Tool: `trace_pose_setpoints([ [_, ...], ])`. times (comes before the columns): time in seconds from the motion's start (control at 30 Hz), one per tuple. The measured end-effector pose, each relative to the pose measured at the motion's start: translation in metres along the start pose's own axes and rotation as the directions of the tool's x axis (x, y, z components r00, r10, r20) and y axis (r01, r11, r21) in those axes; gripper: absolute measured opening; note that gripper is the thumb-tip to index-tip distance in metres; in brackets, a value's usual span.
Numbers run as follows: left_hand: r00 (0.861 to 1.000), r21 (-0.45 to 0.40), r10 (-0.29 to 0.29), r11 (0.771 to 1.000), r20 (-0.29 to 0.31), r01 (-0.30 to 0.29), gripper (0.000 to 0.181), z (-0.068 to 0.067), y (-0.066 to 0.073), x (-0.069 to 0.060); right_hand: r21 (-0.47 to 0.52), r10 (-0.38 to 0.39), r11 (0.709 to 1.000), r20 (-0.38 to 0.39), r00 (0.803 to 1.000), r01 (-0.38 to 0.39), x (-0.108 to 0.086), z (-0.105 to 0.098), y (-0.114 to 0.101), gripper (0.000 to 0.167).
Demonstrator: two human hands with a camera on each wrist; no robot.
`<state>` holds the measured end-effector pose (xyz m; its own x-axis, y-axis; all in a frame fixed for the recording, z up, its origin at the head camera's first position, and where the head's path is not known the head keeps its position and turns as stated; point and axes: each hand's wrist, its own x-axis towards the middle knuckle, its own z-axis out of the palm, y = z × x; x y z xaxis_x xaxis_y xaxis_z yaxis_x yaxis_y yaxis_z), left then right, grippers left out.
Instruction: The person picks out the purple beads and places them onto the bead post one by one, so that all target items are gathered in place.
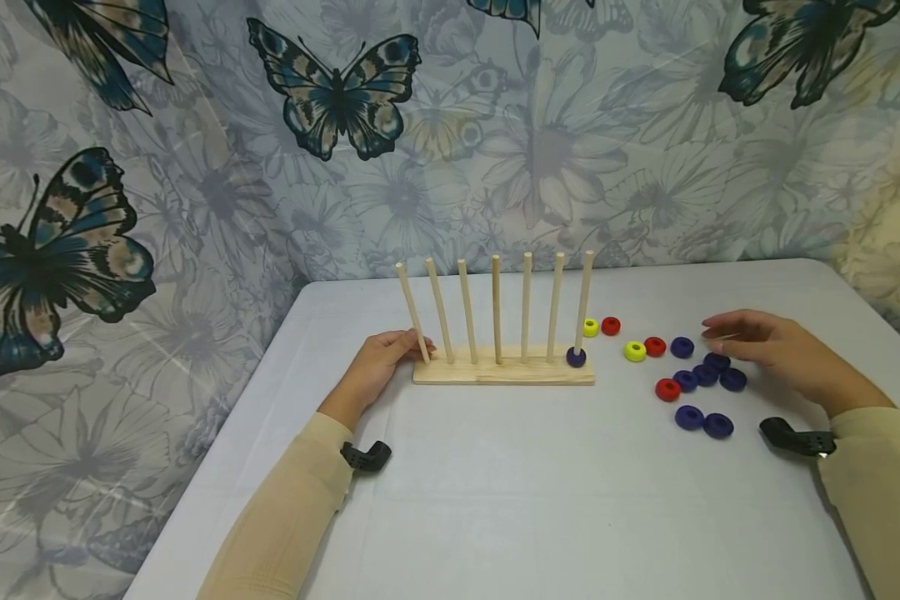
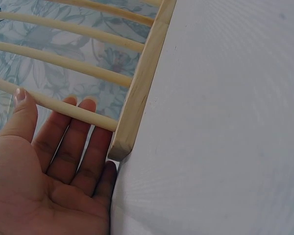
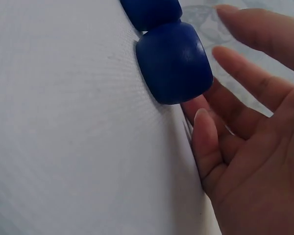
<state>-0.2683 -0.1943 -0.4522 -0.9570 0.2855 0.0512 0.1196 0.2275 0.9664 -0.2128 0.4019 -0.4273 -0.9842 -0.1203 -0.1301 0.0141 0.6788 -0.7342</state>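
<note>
A wooden peg stand (image 1: 504, 377) with several upright pegs stands on the table. My left hand (image 1: 378, 367) is at its left end, holding the outermost peg (image 2: 54, 104) between the thumb in front and fingers behind. A dark blue ring bead (image 1: 576, 358) sits at the bottom of the rightmost peg. To the right, my right hand (image 1: 776, 350) reaches over loose blue beads with nothing in its grasp. In the right wrist view its thumb and fingers are spread beside a blue bead (image 3: 174, 63); whether the far fingers touch it I cannot tell.
Several loose blue beads (image 1: 689, 417) lie right of the stand, along with red beads (image 1: 667, 389) and two yellow-green beads (image 1: 634, 351). A white cloth covers the table (image 1: 540, 500). Behind it hangs a butterfly-patterned backdrop (image 1: 457, 200).
</note>
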Motion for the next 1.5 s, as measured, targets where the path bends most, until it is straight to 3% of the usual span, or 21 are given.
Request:
trace_pose_setpoints([
  [0.13,1.0,-0.013,0.008,1.0,0.002,-0.008,0.049,0.0,-0.001,0.0,-0.009,0.001,1.0,0.038,0.999,-0.001,0.001,0.0,0.002,0.067],
  [0.33,1.0,-0.015,0.0,1.0,0.0,0.0,0.048,-0.001,-0.001,0.0,-0.072,-0.008,0.997,0.035,0.999,0.011,0.004,0.001,0.005,0.065],
  [0.83,1.0,-0.038,-0.001,0.999,0.008,0.001,0.048,0.001,0.0,0.001,-0.091,-0.019,0.995,0.084,0.996,0.027,0.0,-0.006,0.005,0.065],
  [1.1,1.0,-0.016,0.001,1.0,-0.005,-0.001,0.048,0.0,0.0,0.0,-0.161,-0.005,0.987,0.028,1.0,0.01,0.0,-0.003,-0.001,0.065],
  [1.5,1.0,-0.013,-0.002,1.0,-0.003,0.002,0.048,0.002,0.002,-0.001,-0.208,-0.039,0.977,-0.011,0.999,0.036,0.002,-0.001,-0.005,0.048],
])
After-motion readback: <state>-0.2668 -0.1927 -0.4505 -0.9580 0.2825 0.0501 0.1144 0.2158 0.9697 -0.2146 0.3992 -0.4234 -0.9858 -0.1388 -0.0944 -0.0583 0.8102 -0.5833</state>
